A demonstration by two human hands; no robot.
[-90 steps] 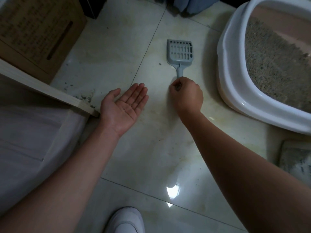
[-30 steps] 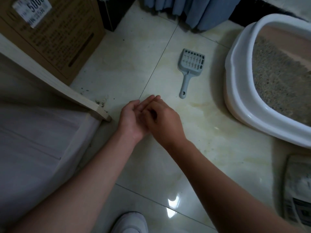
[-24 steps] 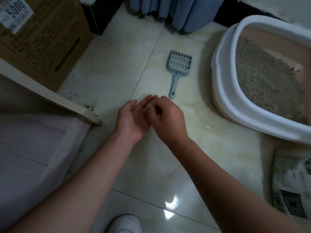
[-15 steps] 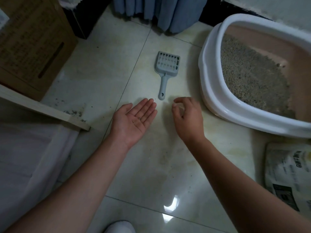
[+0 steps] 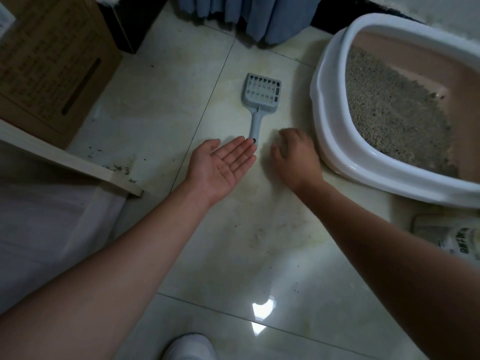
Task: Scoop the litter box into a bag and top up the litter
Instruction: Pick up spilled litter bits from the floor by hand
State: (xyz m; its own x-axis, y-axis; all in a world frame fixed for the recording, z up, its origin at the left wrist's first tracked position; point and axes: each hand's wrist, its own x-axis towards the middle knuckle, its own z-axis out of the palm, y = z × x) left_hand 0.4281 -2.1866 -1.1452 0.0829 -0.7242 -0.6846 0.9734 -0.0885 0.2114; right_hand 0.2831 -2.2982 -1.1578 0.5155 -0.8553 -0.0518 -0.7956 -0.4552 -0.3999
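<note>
A grey slotted litter scoop (image 5: 262, 92) lies on the tiled floor, handle toward me. To its right stands the white-rimmed litter box (image 5: 330, 120), with grey litter (image 5: 389, 107) inside. My left hand (image 5: 220, 167) is held palm up with straight fingers just below the scoop handle's end, and a few small litter grains (image 5: 227, 165) lie on the palm. My right hand (image 5: 296, 154) hovers palm down over the floor between the scoop handle and the box. Its fingers are loosely bent, thumb apart from them, and I see nothing held.
A litter sack (image 5: 452, 240) lies at the right edge below the box. A cardboard box (image 5: 52, 61) and a pale wooden board (image 5: 65, 157) stand at left, with spilled grains (image 5: 117, 167) beside the board. Blue curtain (image 5: 249, 16) hangs at the back. My white shoe (image 5: 189, 346) is at the bottom.
A second ago my right hand's fingers were over my left palm. It has since moved right to the floor near the box, leaving the left palm open with grains on it.
</note>
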